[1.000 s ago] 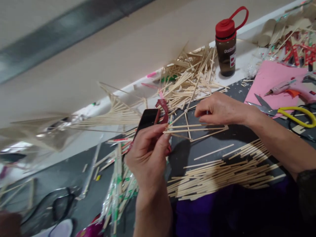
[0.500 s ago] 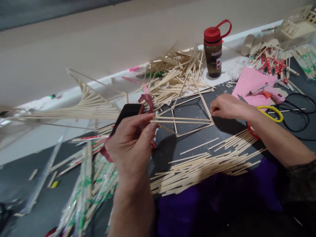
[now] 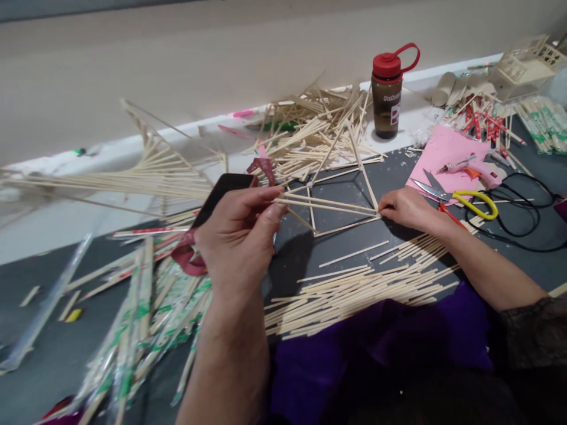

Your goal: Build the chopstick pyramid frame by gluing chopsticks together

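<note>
A frame of thin wooden sticks (image 3: 332,206), joined at its corners into triangles and a box-like shape, stands over the dark table between my hands. My left hand (image 3: 241,236) pinches the left ends of two long sticks between thumb and fingertips. At the right corner, where several sticks meet, my right hand (image 3: 405,209) has its fingertips closed on the joint. Behind my left hand lies a dark phone (image 3: 225,190) with a maroon strap (image 3: 263,170). Loose sticks (image 3: 354,298) are spread in front of the frame.
Right of my right hand are scissors (image 3: 478,206), a pink glue gun (image 3: 487,174) on pink paper (image 3: 452,141), and a black cable. A bottle (image 3: 386,109) stands behind, beside a stick heap (image 3: 310,139). Wrapped chopsticks (image 3: 142,295) and a fan-shaped stick model (image 3: 163,177) occupy the left.
My right hand has come to the frame's right corner and now pinches it; before, it was just apart from it. My left hand keeps its pinch. The view has shifted slightly.
</note>
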Tool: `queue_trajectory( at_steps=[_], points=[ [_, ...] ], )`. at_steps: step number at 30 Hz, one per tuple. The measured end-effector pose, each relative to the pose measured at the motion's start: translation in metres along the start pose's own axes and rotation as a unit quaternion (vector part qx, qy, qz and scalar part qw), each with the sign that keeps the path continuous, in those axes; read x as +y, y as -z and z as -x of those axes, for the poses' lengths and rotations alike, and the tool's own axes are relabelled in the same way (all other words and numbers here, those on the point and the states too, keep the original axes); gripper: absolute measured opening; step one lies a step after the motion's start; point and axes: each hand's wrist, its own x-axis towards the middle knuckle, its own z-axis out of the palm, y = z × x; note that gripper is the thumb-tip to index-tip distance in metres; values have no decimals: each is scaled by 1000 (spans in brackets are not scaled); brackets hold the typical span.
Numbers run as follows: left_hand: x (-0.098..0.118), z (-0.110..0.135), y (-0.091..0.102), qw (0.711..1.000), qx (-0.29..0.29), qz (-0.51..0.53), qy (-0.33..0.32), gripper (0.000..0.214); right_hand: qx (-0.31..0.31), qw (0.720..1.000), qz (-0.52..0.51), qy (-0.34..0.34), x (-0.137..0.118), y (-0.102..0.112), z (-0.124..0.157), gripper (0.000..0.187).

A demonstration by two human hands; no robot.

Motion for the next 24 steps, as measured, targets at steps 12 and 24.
queue_trajectory(
  at_steps=[12, 24],
  points=[
    [-3, 1, 1, 1000, -3, -16, -18, 20, 1, 1000, 0, 25, 11, -12, -4, 21],
    [1, 1, 0, 1000, 4, -3, 9, 20, 74, 996, 55, 21, 10, 25, 19, 24]
  ],
)
